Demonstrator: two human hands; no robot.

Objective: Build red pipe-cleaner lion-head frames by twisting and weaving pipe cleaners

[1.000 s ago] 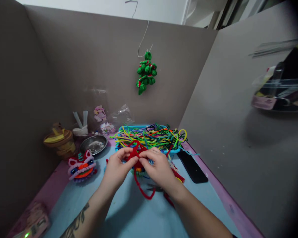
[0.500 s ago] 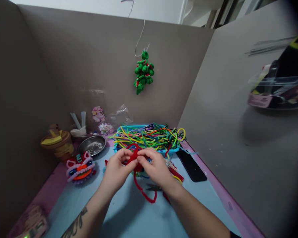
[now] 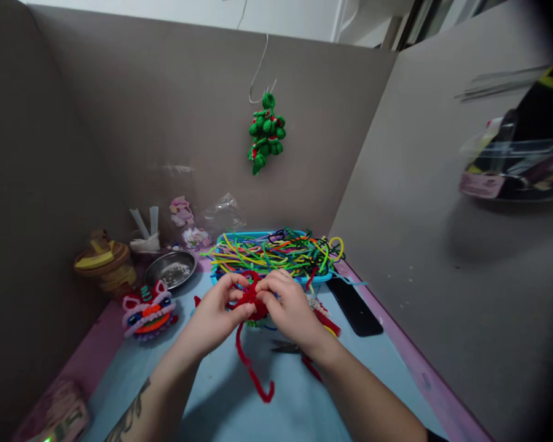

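My left hand [image 3: 217, 312] and my right hand [image 3: 289, 307] meet over the light blue mat [image 3: 286, 405], both pinching a red pipe cleaner [image 3: 249, 296] that is bunched into loops between the fingertips. Its long free tail [image 3: 253, 374] hangs down and curls at the end above the mat. Just behind the hands a blue tray [image 3: 320, 279] holds a heap of pipe cleaners [image 3: 276, 252] in many colours. Small scissors [image 3: 286, 348] lie on the mat under my right wrist.
A lion-head craft [image 3: 148, 312], a metal dish [image 3: 171, 268] and a brown lidded pot [image 3: 105, 265] stand at the left. A black phone [image 3: 354, 306] lies right of the tray. A green pipe-cleaner ornament [image 3: 265, 132] hangs on the back partition. Grey partitions close in three sides.
Both hands kept working the red pipe cleaner in place. Its hanging tail swung left and now hangs longer, curling lower over the mat. The view shifted slightly.
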